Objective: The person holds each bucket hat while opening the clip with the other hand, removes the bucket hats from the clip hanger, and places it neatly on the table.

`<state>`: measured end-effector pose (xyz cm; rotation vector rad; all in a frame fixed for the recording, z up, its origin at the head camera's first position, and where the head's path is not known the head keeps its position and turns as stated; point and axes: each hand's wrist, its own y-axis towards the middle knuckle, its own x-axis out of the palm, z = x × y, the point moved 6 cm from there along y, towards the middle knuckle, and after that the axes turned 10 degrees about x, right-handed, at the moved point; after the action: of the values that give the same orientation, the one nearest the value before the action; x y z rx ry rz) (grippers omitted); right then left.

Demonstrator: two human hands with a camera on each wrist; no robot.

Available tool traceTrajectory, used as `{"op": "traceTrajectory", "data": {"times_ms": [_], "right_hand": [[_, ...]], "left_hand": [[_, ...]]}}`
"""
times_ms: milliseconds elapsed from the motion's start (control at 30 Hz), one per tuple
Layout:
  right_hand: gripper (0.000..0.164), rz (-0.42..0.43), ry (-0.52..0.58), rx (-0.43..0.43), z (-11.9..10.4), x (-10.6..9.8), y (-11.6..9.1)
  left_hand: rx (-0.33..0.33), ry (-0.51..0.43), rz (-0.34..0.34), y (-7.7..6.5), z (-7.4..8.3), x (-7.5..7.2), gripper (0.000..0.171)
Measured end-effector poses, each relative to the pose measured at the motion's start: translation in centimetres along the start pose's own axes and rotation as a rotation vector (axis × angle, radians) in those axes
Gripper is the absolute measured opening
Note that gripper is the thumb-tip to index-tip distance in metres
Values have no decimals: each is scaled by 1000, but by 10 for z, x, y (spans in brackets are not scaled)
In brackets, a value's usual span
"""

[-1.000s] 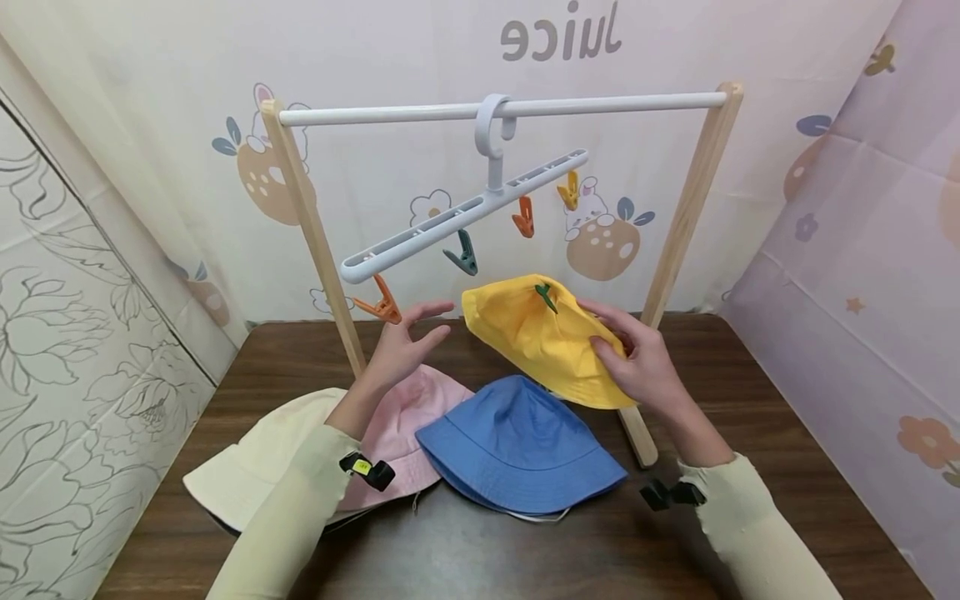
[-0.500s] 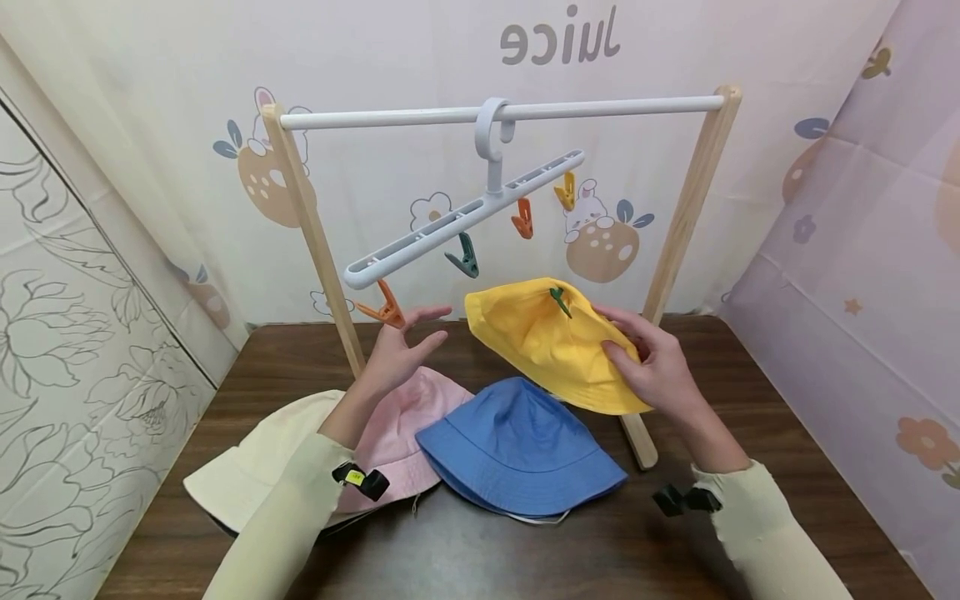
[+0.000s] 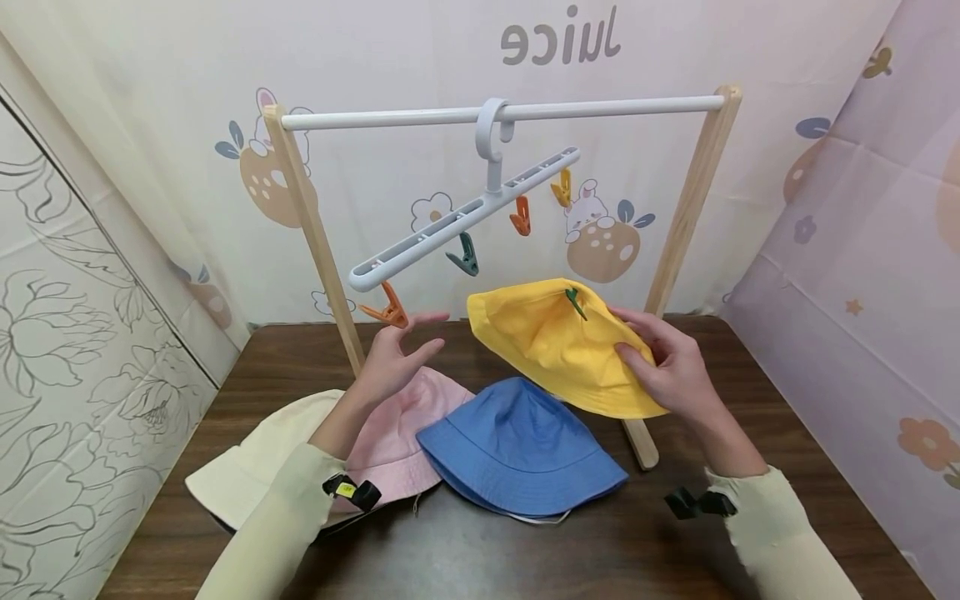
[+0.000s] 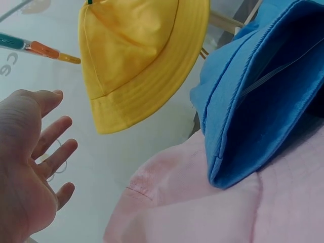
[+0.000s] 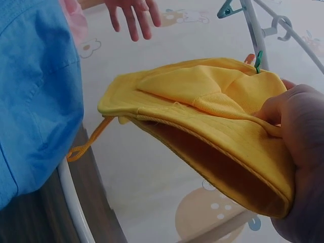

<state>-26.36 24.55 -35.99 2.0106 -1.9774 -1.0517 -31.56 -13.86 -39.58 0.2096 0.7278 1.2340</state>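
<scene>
My right hand (image 3: pixel 675 371) pinches the brim of a yellow bucket hat (image 3: pixel 536 346), thumb in front and fingers behind. The hat is tilted in the air and has a small green sprout (image 3: pixel 576 303) at its crown. In the right wrist view its hollow underside and a yellow cord (image 5: pixel 91 139) show. My left hand (image 3: pixel 390 358) hovers with fingers spread and nothing in them, just below an orange clothespin (image 3: pixel 388 308). That clothespin hangs from the near end of a grey hanger (image 3: pixel 427 244), which also carries a dark green clothespin (image 3: pixel 466 255), another orange clothespin (image 3: pixel 521 217) and a yellow clothespin (image 3: pixel 562 188).
The hanger hooks over the white rod (image 3: pixel 630 107) of a wooden-legged stand (image 3: pixel 686 204). A blue hat (image 3: pixel 525 454), a pink hat (image 3: pixel 397 446) and a cream hat (image 3: pixel 262 454) lie overlapping on the brown table (image 3: pixel 465 558). Printed curtains (image 3: pixel 375 50) enclose the back and sides.
My right hand has drawn the yellow hat to the right and slightly down. My left hand has shifted slightly down and left. The hanger has turned slightly, its near end moving right.
</scene>
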Motion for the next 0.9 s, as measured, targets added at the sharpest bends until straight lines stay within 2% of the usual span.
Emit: {"op": "traceTrajectory", "data": {"times_ms": [200, 400, 533, 767, 900], "right_hand": [[58, -5, 43, -24, 1, -8, -2], [58, -26, 34, -39, 1, -15, -2], [58, -36, 13, -35, 3, -19, -4], [56, -56, 58, -16, 5, -28, -7], [55, -74, 83, -23, 6, -32, -7]], "left_hand": [[1, -13, -2, -4, 5, -2, 44], [6, -12, -11, -9, 6, -4, 44], [12, -19, -13, -13, 8, -6, 44], [27, -4, -21, -20, 13, -9, 44], [-8, -33, -33, -25, 13, -10, 45]]}}
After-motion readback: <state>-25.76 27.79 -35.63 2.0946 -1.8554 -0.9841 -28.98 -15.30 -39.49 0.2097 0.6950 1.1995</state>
